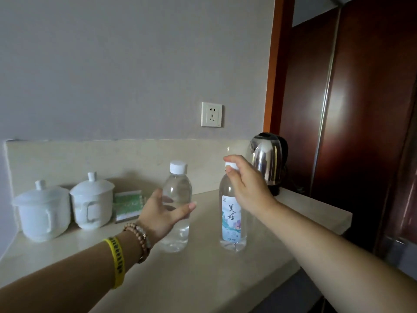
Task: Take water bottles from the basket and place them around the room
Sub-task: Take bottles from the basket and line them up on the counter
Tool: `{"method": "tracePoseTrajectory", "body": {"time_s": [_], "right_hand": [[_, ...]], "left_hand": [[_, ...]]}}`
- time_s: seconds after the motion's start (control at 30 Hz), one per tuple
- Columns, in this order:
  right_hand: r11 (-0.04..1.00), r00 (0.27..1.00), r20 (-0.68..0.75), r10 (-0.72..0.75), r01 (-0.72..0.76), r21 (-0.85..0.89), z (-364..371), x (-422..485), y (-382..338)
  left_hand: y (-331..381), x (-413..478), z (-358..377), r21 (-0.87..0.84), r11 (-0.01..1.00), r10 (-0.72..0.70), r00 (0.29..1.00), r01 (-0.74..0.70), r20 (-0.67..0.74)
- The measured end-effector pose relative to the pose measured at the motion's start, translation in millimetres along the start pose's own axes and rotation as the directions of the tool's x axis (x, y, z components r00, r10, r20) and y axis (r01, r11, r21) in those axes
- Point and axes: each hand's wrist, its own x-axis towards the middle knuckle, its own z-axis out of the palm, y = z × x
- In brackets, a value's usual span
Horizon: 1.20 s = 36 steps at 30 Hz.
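Two clear water bottles with white caps stand upright on the beige counter (203, 279). The left bottle (178, 188) shows no label from here; my left hand (164, 215) wraps around its middle, thumb in front. The right bottle (231, 220) bears a blue and white label facing me. My right hand (246, 184) comes down from above and pinches its cap between the fingertips. No basket is in view.
Two white lidded mugs (41, 211) (92, 199) stand at the back left, a green packet (128, 205) beside them. A steel kettle (269, 161) stands at the back right below a wall socket (211, 114). Dark wooden doors (365, 132) rise on the right.
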Motion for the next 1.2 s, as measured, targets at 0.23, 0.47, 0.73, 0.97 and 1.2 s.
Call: {"method": "tracePoseTrajectory", "body": {"time_s": [0.23,0.47,0.73,0.97,1.2], "right_hand": [[0.994,1.0,-0.019,0.001,0.001,0.113,23,45,68],[0.953,0.993,0.084,-0.083,0.055,0.299,55,73,96],[0.953,0.756,0.622,0.204,-0.298,0.051,29,78,148],[0.909,0.658,0.749,0.078,-0.355,0.217,93,42,148],[0.938,0.665,0.742,0.084,-0.304,0.166,181,67,96]], "left_hand": [[-21,32,16,0.051,0.999,0.002,0.999,0.0,-0.044],[-7,21,15,0.132,0.989,-0.057,0.993,0.07,-0.103],[-21,-6,26,0.472,0.839,-0.184,0.956,0.273,-0.227],[-19,-4,10,0.55,0.789,-0.208,0.962,0.273,-0.179],[-14,-20,-39,0.593,0.752,-0.196,0.957,0.287,-0.214]]}}
